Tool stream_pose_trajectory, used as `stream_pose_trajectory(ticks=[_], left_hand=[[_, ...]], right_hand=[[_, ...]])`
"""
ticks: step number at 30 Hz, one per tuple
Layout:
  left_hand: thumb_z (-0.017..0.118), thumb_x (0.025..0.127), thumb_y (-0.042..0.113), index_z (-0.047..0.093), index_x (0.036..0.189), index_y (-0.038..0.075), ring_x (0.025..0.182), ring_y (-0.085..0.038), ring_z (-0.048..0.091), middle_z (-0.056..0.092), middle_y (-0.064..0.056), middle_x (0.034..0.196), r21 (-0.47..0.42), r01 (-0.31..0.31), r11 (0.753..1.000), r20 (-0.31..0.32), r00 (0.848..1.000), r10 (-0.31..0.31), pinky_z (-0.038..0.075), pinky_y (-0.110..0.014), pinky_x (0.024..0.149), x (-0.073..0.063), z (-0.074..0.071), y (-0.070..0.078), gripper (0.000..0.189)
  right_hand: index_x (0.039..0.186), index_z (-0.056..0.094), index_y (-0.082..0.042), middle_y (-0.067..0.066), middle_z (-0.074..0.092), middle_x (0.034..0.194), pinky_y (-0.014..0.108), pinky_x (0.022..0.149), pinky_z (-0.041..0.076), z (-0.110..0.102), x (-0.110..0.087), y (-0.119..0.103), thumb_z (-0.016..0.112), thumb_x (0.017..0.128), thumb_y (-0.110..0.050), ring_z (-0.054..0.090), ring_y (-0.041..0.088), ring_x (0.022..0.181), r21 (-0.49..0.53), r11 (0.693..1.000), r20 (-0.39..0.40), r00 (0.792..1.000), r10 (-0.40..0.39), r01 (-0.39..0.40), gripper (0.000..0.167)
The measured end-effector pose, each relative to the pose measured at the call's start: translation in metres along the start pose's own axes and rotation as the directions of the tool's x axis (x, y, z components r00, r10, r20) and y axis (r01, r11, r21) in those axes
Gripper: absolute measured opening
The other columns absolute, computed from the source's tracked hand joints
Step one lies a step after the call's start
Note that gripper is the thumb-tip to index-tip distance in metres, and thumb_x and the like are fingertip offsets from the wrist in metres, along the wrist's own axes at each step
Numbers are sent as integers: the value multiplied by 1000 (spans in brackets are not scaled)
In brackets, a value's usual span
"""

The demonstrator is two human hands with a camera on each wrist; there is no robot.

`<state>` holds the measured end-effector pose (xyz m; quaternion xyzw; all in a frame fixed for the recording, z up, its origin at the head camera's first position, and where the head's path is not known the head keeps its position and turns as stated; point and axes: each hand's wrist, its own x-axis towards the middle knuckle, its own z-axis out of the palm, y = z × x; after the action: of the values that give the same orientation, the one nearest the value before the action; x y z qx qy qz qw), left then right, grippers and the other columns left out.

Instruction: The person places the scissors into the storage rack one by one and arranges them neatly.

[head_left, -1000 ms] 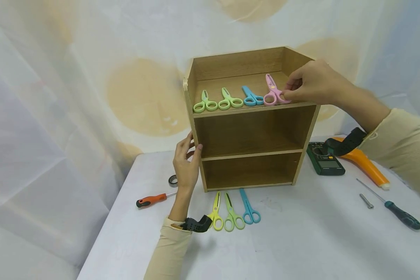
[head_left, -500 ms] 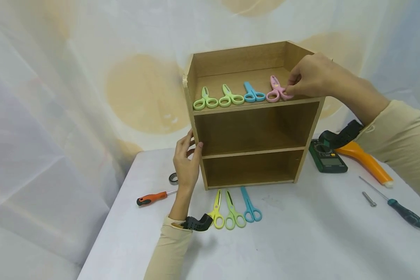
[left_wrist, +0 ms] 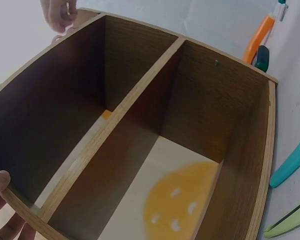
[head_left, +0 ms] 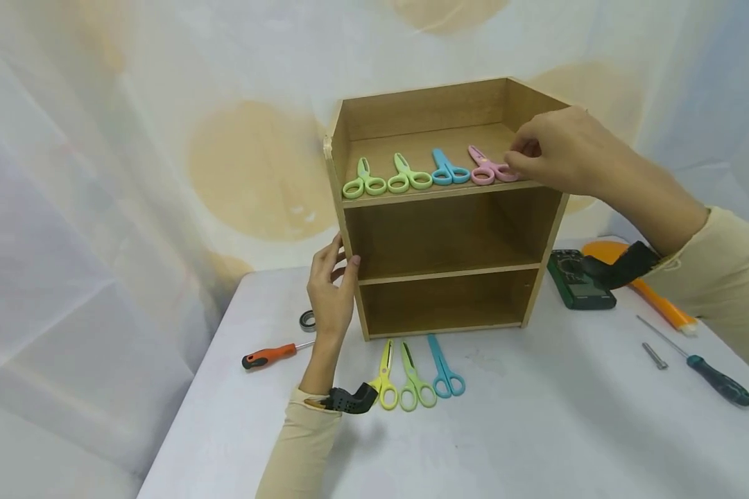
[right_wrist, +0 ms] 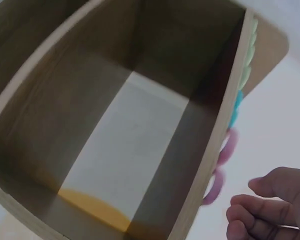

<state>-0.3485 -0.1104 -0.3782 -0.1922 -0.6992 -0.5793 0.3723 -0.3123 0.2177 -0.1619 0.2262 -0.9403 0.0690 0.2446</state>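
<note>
A wooden shelf unit [head_left: 440,274] with several levels stands on the table. My left hand [head_left: 333,294] grips its left side panel, thumb on the front edge and fingers behind. On the top level lies a row of scissors: two light green scissors [head_left: 410,181], blue scissors [head_left: 451,174] and pink scissors [head_left: 483,173]. My right hand [head_left: 562,149] hovers at the pink scissors' right handle loop. In the right wrist view, a small gap separates its loosely bent fingers from the pink loops [right_wrist: 215,189], and nothing is held.
Yellow scissors [head_left: 385,388], green scissors [head_left: 417,388] and blue scissors [head_left: 444,378] lie before the unit. Leftward are an orange screwdriver [head_left: 271,355] and a bearing ring [head_left: 308,320]. A multimeter [head_left: 583,294], an orange tool [head_left: 661,305], a bolt [head_left: 654,355] and a dark-handled screwdriver [head_left: 718,380] lie to the right.
The pink scissors' blades have come down and tilted further left, and my right hand has let go of them. My left hand has stayed on the side panel.
</note>
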Motion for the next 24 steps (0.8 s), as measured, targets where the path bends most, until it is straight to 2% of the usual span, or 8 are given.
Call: stream_pose_trajectory(ticks=[3, 7, 14, 17, 20, 24], left_hand=[[69, 96, 17, 56, 143, 11, 114, -22, 62, 58, -12, 125, 4, -3, 1000, -2, 1000, 3, 56, -43, 88, 1, -1, 1, 49], [69, 96, 17, 56, 144, 11, 114, -22, 62, 58, -12, 126, 4, -3, 1000, -2, 1000, 3, 55, -44, 89, 3, -1, 1, 49], [69, 97, 17, 55, 144, 12, 115, -20, 61, 58, -11, 126, 7, 4, 1000, 6, 1000, -4, 55, -42, 90, 3, 0, 1, 50], [69, 97, 18, 55, 144, 12, 115, -21, 61, 58, -10, 126, -1, 5, 1000, 8, 1000, -5, 56, -42, 90, 3, 1, 0, 50], [69, 96, 17, 56, 144, 11, 115, -22, 61, 58, -11, 126, -8, 3, 1000, 7, 1000, -3, 56, -44, 89, 2, 2, 0, 50], [69, 96, 16, 56, 144, 12, 115, -23, 62, 58, -11, 127, -1, 1, 1000, 7, 1000, -1, 55, -45, 89, 2, 2, 0, 50]], right_hand=[[94, 76, 2, 9, 67, 78, 30, 58, 46, 0, -16, -11, 66, 93, -11, 57, 21, 67, 26, 997, -89, 994, -70, 73, 17], [92, 77, -1, 3, 65, 77, 20, 55, 43, 7, -40, -25, 73, 87, -4, 54, 16, 64, 56, 982, -184, 969, -166, 179, 7], [89, 76, -9, -7, 65, 80, 12, 58, 42, 33, -81, -45, 78, 79, 1, 55, 8, 68, 162, 943, -257, 935, -243, 289, 14], [90, 75, -11, -10, 64, 81, 11, 56, 44, 49, -98, -53, 79, 78, 1, 55, 4, 68, 204, 935, -249, 939, -237, 290, 17], [92, 75, -13, -11, 65, 84, 11, 55, 47, 67, -116, -61, 81, 78, 0, 55, 3, 70, 249, 932, -214, 954, -211, 262, 20], [93, 75, -15, -12, 65, 87, 15, 60, 52, 97, -139, -71, 82, 78, -1, 56, 3, 74, 305, 925, -162, 970, -182, 225, 22]])
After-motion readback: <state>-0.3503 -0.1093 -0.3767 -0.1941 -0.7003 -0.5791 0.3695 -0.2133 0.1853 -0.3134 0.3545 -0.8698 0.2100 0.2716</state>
